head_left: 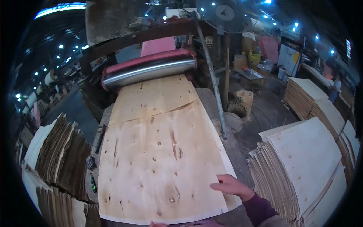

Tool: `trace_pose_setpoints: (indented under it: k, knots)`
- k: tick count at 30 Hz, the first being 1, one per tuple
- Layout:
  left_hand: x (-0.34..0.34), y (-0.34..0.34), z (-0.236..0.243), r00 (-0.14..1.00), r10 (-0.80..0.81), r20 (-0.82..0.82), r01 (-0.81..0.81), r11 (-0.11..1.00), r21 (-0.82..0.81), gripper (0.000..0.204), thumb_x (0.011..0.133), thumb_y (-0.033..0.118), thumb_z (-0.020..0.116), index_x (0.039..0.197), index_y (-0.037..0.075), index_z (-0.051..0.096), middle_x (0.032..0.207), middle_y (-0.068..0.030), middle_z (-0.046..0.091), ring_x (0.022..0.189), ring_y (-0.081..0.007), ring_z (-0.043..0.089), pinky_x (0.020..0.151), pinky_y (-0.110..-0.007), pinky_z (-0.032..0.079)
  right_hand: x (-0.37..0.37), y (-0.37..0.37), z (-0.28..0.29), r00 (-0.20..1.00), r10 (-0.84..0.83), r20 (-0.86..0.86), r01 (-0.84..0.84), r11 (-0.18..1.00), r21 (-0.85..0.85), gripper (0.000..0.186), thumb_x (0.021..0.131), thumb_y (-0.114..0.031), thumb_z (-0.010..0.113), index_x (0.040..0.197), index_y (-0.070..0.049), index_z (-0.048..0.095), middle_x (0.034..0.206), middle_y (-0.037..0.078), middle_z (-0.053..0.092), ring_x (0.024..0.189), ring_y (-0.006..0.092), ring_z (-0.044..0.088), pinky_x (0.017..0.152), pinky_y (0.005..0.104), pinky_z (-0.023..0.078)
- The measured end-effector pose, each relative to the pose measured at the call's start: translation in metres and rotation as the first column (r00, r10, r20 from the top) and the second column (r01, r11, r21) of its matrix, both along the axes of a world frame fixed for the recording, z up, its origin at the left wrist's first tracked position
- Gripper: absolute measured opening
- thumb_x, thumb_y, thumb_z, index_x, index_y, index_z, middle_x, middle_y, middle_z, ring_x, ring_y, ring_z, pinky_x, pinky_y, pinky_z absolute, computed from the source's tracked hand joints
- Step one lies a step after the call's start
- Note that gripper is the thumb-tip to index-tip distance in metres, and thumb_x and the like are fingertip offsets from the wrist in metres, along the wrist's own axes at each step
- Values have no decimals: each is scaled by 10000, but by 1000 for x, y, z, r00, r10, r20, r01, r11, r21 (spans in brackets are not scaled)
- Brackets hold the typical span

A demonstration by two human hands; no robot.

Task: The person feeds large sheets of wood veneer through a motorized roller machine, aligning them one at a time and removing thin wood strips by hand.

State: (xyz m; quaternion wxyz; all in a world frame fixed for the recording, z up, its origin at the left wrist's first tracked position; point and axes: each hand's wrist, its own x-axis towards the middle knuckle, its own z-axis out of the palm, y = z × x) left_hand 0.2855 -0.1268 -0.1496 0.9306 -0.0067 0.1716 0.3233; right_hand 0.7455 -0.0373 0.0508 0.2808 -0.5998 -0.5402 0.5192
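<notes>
Pale knotted veneer sheets (147, 147) lie stacked on the bed, a crack crossing the far part. Their far end reaches a steel roller with red ends (149, 70). My right hand (228, 185) grips the top sheet's right edge near the lower corner, where another sheet shows beneath. My left hand (158, 224) is at the near edge, almost wholly cut off by the picture's bottom, its fingers hidden. A green box cutter (93, 182) and a dark small object (90, 162) lie left of the sheets.
Veneer piles stand at left (64, 155) and right (295, 162). A slanted metal pole (211, 83) rises right of the roller. A sack (245, 100) and cluttered bench (249, 75) are behind it. A person (334, 90) stands at far right.
</notes>
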Motion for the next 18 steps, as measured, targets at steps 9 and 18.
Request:
trace_pose_setpoints:
  k: [9, 18]
  knots:
    - [16, 44, 118, 613, 631, -475, -680, 728, 89, 470, 925, 405, 571, 1205, 27, 557, 1081, -111, 654, 928, -235, 637, 748, -346, 555, 48, -50, -124, 480, -559, -676, 474, 814, -337, 367, 832, -96, 577, 1171, 41, 576, 1026, 128, 659, 923, 239, 658, 813, 359, 535]
    - [-24, 3, 38, 545, 402, -736, -443, 883, 154, 343, 948, 297, 564, 1158, 26, 568, 1005, -83, 668, 822, -184, 657, 675, -283, 566, 35, -59, -88, 699, -485, -526, 405, 874, -267, 434, 837, -121, 519, 1245, 26, 533, 1123, 145, 635, 997, 237, 635, 881, 364, 505]
